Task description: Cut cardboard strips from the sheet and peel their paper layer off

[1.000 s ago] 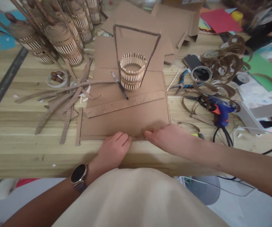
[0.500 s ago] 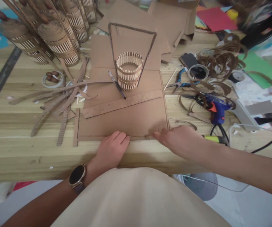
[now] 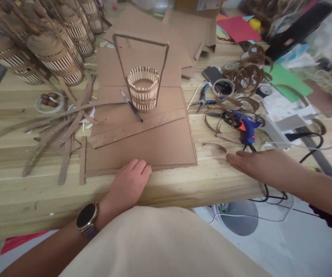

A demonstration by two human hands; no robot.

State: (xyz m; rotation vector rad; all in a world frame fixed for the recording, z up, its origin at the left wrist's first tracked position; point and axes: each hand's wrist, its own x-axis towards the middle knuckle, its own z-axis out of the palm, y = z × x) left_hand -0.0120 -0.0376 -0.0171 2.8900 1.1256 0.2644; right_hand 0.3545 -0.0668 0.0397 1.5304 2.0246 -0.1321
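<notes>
My left hand [image 3: 131, 179], a watch on its wrist, rests at the front edge of a cardboard sheet [image 3: 166, 150]. Its fingers are curled in; whatever may be in them is hidden. My right hand [image 3: 252, 163] hovers over the table right of the sheet, fingers stretched out and holding nothing I can see. Just beyond it lie a blue glue gun [image 3: 248, 129] and a curved cardboard strip [image 3: 216, 146]. On the sheet stand a small basket of wooden sticks [image 3: 143, 92] with a tall angular handle, a pen [image 3: 131, 106] and a flat cardboard strip [image 3: 138, 128].
Several roll-topped stick lanterns [image 3: 56, 57] crowd the back left. Corrugated strips [image 3: 70, 130] and a tape roll [image 3: 63, 104] holding brown beads lie left. Pliers [image 3: 205, 98], a tape ring [image 3: 223, 88], curled strips [image 3: 249, 69] and a power strip [image 3: 278, 123] sit right. A bin [image 3: 241, 219] stands below.
My right hand has left the sheet's front right corner and moved right, towards the glue gun. My left hand stays at the front edge. The whole view has shifted to the right.
</notes>
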